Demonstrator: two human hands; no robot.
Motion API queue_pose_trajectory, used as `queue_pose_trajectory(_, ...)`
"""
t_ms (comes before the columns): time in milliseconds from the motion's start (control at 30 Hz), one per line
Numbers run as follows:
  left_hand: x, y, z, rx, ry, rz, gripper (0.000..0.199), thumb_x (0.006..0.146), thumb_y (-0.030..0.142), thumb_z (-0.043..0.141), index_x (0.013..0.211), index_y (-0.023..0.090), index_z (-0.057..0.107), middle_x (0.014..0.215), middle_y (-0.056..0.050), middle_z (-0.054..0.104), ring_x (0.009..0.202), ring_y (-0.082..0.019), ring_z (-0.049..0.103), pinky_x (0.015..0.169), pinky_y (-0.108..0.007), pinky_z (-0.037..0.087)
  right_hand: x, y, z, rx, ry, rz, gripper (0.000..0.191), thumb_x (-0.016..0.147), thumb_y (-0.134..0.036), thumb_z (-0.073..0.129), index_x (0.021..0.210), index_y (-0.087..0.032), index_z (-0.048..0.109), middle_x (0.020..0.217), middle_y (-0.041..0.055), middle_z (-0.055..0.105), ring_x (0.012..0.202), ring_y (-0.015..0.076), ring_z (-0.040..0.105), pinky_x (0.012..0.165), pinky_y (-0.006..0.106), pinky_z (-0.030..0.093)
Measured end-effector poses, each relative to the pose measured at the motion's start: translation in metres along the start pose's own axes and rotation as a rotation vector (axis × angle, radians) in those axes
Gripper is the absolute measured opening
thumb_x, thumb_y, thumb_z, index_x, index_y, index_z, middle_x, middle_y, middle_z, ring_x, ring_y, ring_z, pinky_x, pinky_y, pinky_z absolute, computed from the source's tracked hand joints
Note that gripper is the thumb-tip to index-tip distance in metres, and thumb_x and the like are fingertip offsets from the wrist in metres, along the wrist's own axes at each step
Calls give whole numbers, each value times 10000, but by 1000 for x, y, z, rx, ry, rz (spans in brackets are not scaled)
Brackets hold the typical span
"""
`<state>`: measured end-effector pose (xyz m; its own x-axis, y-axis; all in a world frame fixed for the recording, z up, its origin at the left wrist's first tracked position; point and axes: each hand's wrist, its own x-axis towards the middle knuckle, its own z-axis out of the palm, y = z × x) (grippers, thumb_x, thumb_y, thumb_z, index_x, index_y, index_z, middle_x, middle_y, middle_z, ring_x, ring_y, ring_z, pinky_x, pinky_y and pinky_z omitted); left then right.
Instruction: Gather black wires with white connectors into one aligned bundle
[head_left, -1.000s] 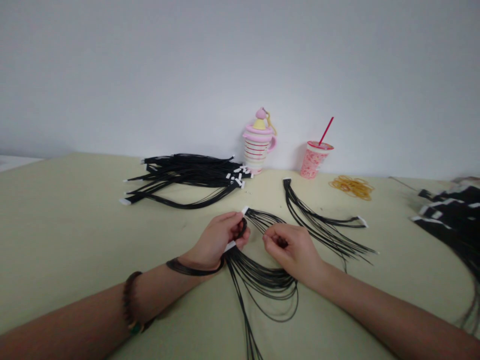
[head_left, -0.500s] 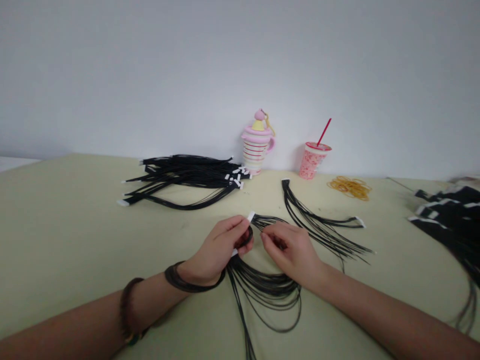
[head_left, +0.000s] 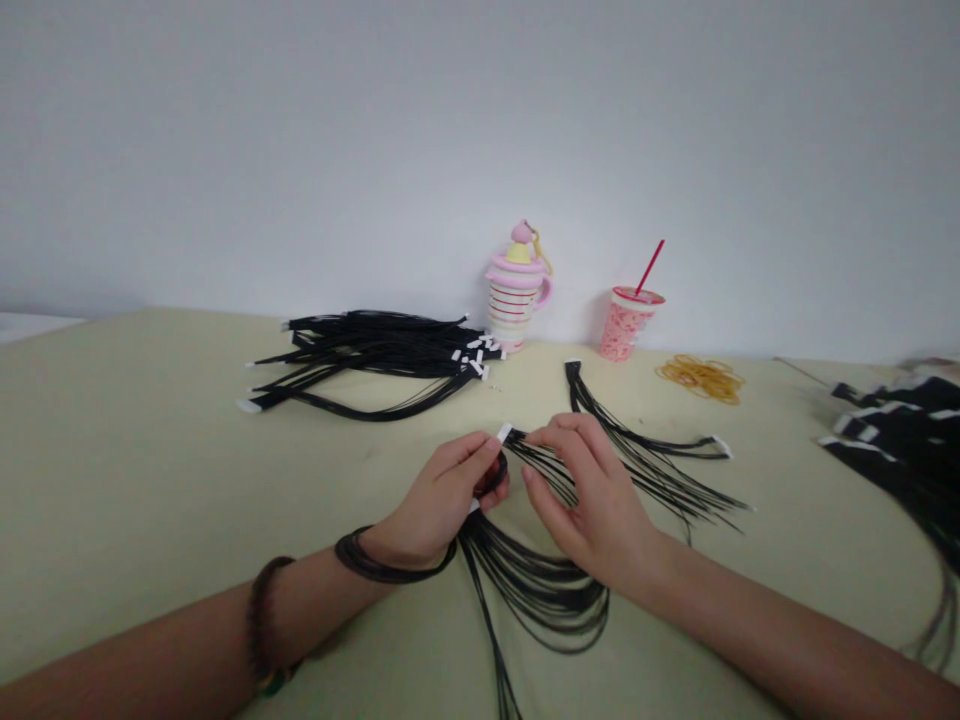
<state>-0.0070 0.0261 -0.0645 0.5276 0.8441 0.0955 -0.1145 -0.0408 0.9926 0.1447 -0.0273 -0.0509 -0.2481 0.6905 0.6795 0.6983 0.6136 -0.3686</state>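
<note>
My left hand (head_left: 442,495) is closed on a black wire harness (head_left: 540,580). One white connector (head_left: 504,433) sticks out past the thumb, and a second white connector (head_left: 473,507) shows under the fingers. A dark loop (head_left: 493,472) curls between thumb and fingers; part of the grip is hidden. The wires fan out to the right and hang in a curve below. My right hand (head_left: 592,500) is just right of the connectors, over the wires, with thumb and fingers apart and nothing visible between them. Dark loops (head_left: 375,565) circle my left wrist.
Behind my right hand lies another black harness (head_left: 637,440). A pile of harnesses (head_left: 375,345) is at the back left, with more bundles (head_left: 915,430) at the right edge. A striped cup (head_left: 512,305), a pink straw cup (head_left: 627,325) and yellowish rubber bands (head_left: 701,378) stand or lie along the back.
My right hand's fingers have opened out of a pinch and lifted slightly, baring more of the wires by the connector. My left hand keeps its hold with hardly any movement.
</note>
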Motion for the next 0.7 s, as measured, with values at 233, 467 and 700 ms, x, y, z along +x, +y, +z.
queue_pose_trajectory(233,7,1,-4,-102,194,-56,280,797,334,455,601,141,405,523,-6,455,450,-98,363,444,-213,259,-18,-30,8,135,-469,112,82,664,-78,501,652,-157,482,556,-42,458,476,69,405,473,183,295)
queue_pose_trajectory(467,2,3,-1,38,288,82,315,855,305,410,588,138,410,509,8,427,463,-92,359,449,-208,270,-13,-22,16,130,-481,164,232,793,-112,462,567,-136,418,558,-33,429,503,62,377,502,192,252)
queue_pose_trajectory(700,-1,1,8,1,278,83,307,853,317,421,604,137,432,540,9,437,484,-93,373,453,-202,286,-9,-20,22,272,-465,287,202,792,-108,450,592,-134,461,506,-50,374,450,51,309,425,183,186)
